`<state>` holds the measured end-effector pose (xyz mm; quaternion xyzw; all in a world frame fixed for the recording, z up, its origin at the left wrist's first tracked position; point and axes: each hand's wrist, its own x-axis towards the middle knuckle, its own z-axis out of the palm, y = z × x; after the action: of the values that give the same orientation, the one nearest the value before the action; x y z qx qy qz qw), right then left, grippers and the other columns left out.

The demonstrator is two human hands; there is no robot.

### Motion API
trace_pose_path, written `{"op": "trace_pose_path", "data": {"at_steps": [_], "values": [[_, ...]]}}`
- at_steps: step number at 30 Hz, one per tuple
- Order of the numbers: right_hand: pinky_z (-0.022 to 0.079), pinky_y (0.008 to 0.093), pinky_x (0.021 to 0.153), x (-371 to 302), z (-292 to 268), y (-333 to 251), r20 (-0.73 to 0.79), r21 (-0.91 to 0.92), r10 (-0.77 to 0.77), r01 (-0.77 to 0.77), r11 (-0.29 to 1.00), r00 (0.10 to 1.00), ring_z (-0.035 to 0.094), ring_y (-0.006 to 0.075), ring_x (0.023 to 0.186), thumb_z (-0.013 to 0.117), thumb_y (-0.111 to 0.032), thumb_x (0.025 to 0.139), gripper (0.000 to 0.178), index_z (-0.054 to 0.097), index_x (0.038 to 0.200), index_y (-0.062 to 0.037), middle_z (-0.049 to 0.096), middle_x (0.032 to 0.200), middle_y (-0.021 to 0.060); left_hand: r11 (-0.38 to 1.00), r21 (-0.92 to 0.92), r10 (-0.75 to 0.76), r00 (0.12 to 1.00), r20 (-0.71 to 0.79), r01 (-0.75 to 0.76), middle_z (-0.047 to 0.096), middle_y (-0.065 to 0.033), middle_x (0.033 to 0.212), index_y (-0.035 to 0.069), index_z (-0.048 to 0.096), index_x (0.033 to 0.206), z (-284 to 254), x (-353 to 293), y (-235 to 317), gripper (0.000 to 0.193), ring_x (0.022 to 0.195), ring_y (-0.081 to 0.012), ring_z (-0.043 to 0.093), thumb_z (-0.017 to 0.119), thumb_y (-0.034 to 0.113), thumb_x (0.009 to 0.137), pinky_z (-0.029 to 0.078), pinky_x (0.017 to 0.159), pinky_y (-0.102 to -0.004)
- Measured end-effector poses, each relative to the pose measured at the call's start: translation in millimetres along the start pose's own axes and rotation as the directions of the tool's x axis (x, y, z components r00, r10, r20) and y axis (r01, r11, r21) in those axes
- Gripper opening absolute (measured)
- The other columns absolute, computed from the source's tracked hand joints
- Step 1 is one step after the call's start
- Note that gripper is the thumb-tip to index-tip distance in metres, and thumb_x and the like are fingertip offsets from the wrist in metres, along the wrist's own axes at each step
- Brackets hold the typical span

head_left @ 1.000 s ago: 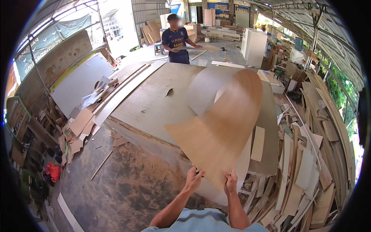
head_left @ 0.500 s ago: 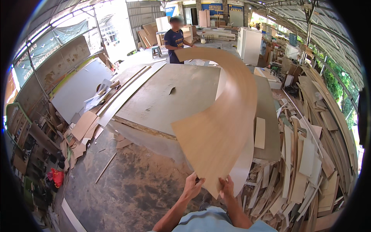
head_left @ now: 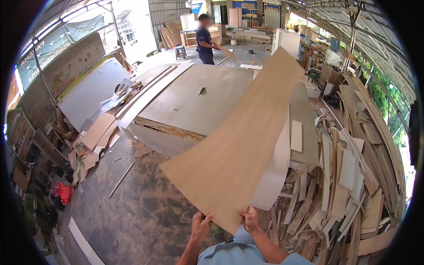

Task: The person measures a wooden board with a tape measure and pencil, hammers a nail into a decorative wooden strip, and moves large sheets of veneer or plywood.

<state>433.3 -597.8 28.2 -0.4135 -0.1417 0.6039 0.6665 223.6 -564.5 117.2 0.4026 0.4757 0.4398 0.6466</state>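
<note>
A long, thin wood-grain sheet (head_left: 234, 141) stretches away from me, bowed along its length. Its near edge is pinched at the left by my left hand (head_left: 201, 224), thumb on top. At the near right corner my right hand (head_left: 250, 219) grips the same sheet, fingers closed. The sheet slants over a large worktable (head_left: 185, 101) with a grey-beige top, and its far part rises toward the back right. A pale white sheet (head_left: 271, 181) hangs below its right side.
Beyond the table stands a person (head_left: 205, 40) in dark clothes, a wood-coloured piece (head_left: 227, 52) by their hands. Wood offcuts (head_left: 344, 176) heap up at the right. Long strips (head_left: 154, 95) lie on the table's left, with brown board scraps (head_left: 98, 131) beside it. A stick (head_left: 121, 179) lies on the floor.
The sheet's far part has swung from a curl toward the other person to a straighter slope at the back right. Its near end and my hands shifted left. The person has turned rightward.
</note>
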Motion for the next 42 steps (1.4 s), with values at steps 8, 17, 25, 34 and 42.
{"op": "trace_pose_path", "data": {"at_steps": [8,17,25,34,42], "values": [[0.054,0.0337,0.08,-17.9,-17.1,-6.8,0.041,0.061,0.185,-0.188,0.98,0.982,0.064,0.0194,0.09,0.061,-0.007,0.085,0.028,0.055,0.111,0.0001,0.063,0.1,0.0081,0.974,-0.225,-0.001,1.0,0.025,0.007,0.068,-0.0088,0.093,-0.005,0.063,0.097,-36.1,-35.8,3.7,0.018,0.081,-0.0158,0.065,0.06,0.001,0.081,0.052,0.073,-0.0279],[0.05,0.0362,0.084,46.9,-49.5,-67.2,-0.063,0.14,0.083,-0.074,0.987,0.995,0.059,0.0208,0.097,0.058,-0.023,0.088,0.033,0.055,0.115,-0.0041,0.06,0.109,0.0086,0.913,-0.367,0.106,0.971,-0.213,-0.18,0.065,-0.0113,0.092,-0.005,0.061,0.101,-51.0,-59.5,0.5,0.026,0.088,-0.0203,0.062,0.063,0.005,0.078,0.046,0.082,-0.0307],[0.052,0.034,0.083,58.0,-27.6,-71.8,0.144,-0.063,0.084,-0.075,0.995,0.986,0.062,0.0197,0.095,0.06,-0.01,0.085,0.035,0.051,0.117,0.0023,0.063,0.101,0.0102,0.696,-0.613,0.284,0.928,-0.243,-0.374,0.052,-0.0167,0.129,0.002,0.04,0.136,-19.5,-80.2,-21.3,0.062,0.12,-0.0344,0.049,0.033,0.049,0.095,0.041,0.099,-0.0477],[0.05,0.0321,0.083,-10.8,39.0,-50.4,0.291,-0.301,0.255,-0.165,0.939,0.922,0.062,0.0176,0.09,0.068,-0.013,0.082,0.033,0.056,0.11,-0.0003,0.063,0.102,0.0088,0.95,-0.183,0.225,0.96,-0.166,-0.254,0.051,-0.0186,0.126,0.002,0.038,0.134,78.7,-83.6,-66.8,0.053,0.119,-0.0301,0.051,0.051,0.031,0.092,0.044,0.094,-0.0464],[0.048,0.0293,0.083,-24.3,1.5,-44.3,0.596,-0.564,0.545,-0.175,0.807,0.59,0.061,0.0136,0.091,0.064,-0.023,0.088,0.027,0.063,0.106,-0.0027,0.067,0.098,0.0069,0.885,-0.324,0.089,0.805,-0.587,-0.334,0.059,-0.0108,0.111,0.0,0.05,0.119,69.9,-82.7,-49.1,0.039,0.1,-0.0237,0.059,0.056,0.015,0.084,0.049,0.088,-0.0393]]}}
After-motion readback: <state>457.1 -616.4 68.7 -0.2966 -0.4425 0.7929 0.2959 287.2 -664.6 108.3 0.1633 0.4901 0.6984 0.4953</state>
